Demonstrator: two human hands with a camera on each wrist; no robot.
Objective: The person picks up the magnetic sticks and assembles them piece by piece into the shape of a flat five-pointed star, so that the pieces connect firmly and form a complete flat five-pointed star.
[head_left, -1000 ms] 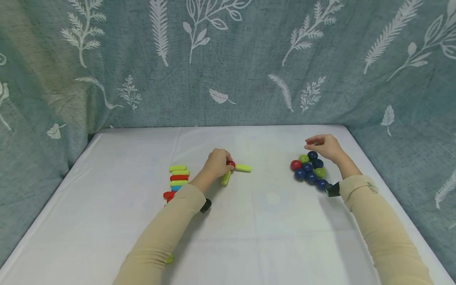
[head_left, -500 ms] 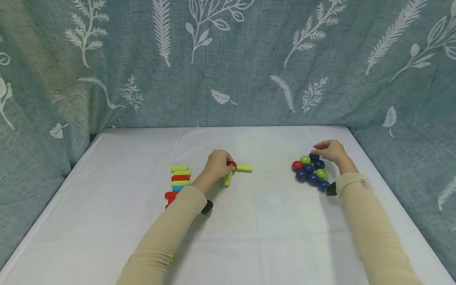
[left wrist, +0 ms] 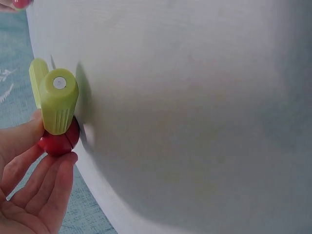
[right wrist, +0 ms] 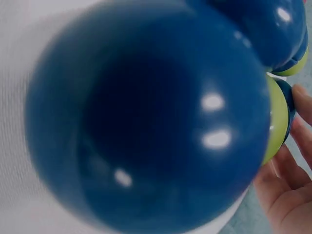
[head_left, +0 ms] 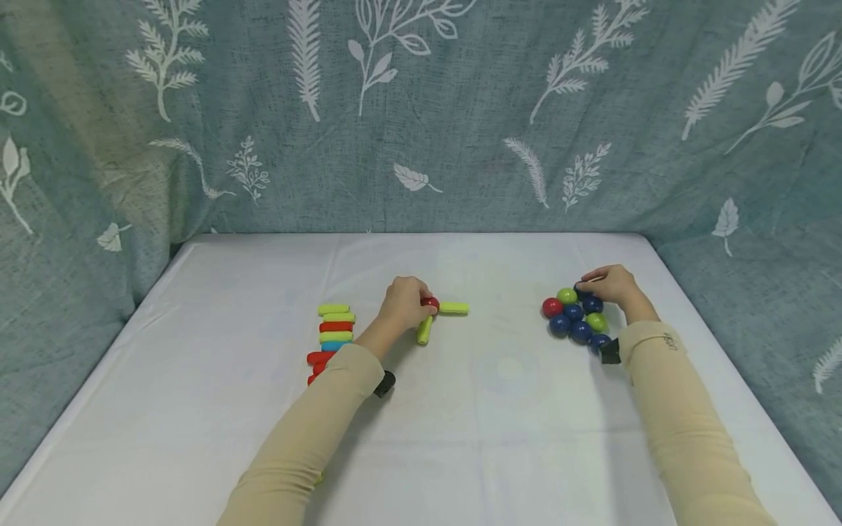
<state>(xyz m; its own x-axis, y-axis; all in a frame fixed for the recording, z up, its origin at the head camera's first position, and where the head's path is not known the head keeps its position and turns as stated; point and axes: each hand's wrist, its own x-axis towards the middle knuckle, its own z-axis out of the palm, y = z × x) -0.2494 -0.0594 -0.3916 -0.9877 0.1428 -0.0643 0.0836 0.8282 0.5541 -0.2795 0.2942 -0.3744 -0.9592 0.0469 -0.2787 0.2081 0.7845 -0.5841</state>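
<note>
My left hand (head_left: 403, 303) pinches a glossy red ball (left wrist: 58, 144) between thumb and fingers, mid-table. Two yellow-green rods join that ball: one rod (head_left: 454, 308) points right, the other rod (head_left: 425, 331) points toward me. A round grey spot (left wrist: 59, 83) marks one rod's end in the left wrist view. At the far end of a ball cluster on the right, my right hand (head_left: 617, 285) pinches a dark blue ball (right wrist: 288, 97), partly hidden by the fingers. A green ball (right wrist: 277, 119) and a big near blue ball (right wrist: 146, 117) block much of the right wrist view.
More balls lie in the cluster, among them a red ball (head_left: 552, 307) and several blue ones. Left of centre, a column of rods includes a red rod (head_left: 336, 326) and a blue rod (head_left: 335, 346), partly under my left sleeve. A patterned curtain (head_left: 421, 117) hangs behind the white table (head_left: 513, 438).
My right hand has come down from above the cluster's far end onto the dark blue ball and now pinches it. The left hand keeps its hold on the red ball.
</note>
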